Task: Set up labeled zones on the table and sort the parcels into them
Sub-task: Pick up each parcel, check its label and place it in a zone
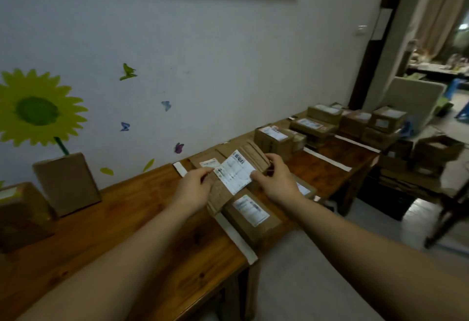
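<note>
label text: unreadable, too blurry. the white shipping label [236, 173] on the held parcel [219, 195] shows only a barcode strip along one edge and lines of fine print. left hand [194, 188] grips the parcel's left end, thumb on top by the label. right hand [278, 178] curls round its right end. parcel is tilted, lifted above mid-surface [152, 231], over a white tape strip [236, 237] running from back edge to front edge. a second labelled parcel [251, 211] lies just right of the strip, by the front edge. stacked parcels [274, 137] sit toward the right end.
</note>
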Demonstrator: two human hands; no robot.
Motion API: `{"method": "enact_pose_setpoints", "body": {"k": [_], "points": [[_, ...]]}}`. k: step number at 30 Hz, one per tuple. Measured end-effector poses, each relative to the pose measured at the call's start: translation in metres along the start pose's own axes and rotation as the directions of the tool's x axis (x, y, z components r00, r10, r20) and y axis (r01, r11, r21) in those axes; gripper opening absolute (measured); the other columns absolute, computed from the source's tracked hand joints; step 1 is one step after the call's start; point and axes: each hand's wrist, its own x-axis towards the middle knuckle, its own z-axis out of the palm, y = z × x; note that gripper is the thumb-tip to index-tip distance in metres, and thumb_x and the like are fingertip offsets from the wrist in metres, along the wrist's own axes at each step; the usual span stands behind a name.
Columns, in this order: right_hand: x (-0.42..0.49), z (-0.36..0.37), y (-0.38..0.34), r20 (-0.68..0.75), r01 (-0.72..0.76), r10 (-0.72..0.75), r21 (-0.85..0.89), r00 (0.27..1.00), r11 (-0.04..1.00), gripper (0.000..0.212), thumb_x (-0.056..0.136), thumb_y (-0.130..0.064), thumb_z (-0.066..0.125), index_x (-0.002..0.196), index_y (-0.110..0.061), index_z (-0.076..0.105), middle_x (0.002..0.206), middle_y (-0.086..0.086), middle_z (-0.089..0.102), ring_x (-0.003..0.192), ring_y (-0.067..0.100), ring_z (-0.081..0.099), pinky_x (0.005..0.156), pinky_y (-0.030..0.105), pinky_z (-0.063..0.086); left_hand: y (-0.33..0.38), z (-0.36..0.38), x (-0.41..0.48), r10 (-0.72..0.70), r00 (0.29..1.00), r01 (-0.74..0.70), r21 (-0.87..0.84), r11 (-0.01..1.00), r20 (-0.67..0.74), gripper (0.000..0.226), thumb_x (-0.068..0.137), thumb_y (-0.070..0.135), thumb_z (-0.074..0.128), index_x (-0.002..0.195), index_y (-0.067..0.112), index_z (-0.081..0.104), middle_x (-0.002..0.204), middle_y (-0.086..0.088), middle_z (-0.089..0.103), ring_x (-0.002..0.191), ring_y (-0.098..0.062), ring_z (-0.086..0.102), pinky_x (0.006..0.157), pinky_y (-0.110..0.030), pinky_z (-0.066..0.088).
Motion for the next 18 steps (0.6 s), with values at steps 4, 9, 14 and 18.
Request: {"method": "enact_pose_setpoints", "body": {"k": [4,9,14,18], "points": [[0.011,-0.058,0.029,0.067,0.106,-0.091,-0.269,0.994,0.957,0.09,0.081,-0.045,0.071,0.15,-0.042,0.013,0.151,0.002,0.026,0.136,0.025,0.035,0.108,0.047,0.04,0.037,0.035,0.019,0.011,1.0,-0.01,0.081,0.997,-0.003,0.026,0.097,0.016,0.047,0.117,0.015,0.065,0.122,-0.004,0.061,0.11,-0.021,0.055,0.088,-0.026,0.044],[0.025,-0.102,0.065,0.411,0.425,-0.198,-0.586,0.89,0.69,0.087,0.084,-0.046,0.068,0.152,-0.039,0.014,0.16,-0.006,-0.008,0.147,0.026,0.004,0.118,0.046,0.023,0.064,0.087,0.042,-0.019,0.992,-0.011,0.246,0.969,0.121,0.027,0.098,0.015,0.044,0.112,0.019,0.066,0.124,-0.002,0.061,0.107,-0.018,0.053,0.081,-0.023,0.038],[0.039,-0.107,0.093,0.525,0.533,-0.219,-0.576,0.823,0.62,0.075,0.088,-0.042,0.062,0.15,-0.031,0.023,0.15,0.003,0.024,0.136,0.022,0.023,0.112,0.038,0.03,0.057,0.116,0.035,-0.078,0.997,0.074,0.232,0.97,0.009,0.026,0.095,0.011,0.05,0.117,0.016,0.063,0.129,-0.005,0.055,0.113,-0.018,0.05,0.085,-0.023,0.039],[0.045,-0.07,0.11,0.431,0.352,-0.11,-0.534,0.896,0.769,0.07,0.087,-0.049,0.059,0.147,-0.03,0.03,0.147,0.006,0.029,0.133,0.025,0.029,0.11,0.04,0.034,0.033,0.124,0.023,-0.481,0.867,0.443,-0.241,0.864,-0.13,0.066,0.087,0.014,0.065,0.142,0.017,0.03,0.145,-0.01,0.033,0.126,-0.03,0.043,0.087,-0.032,0.045]]}}
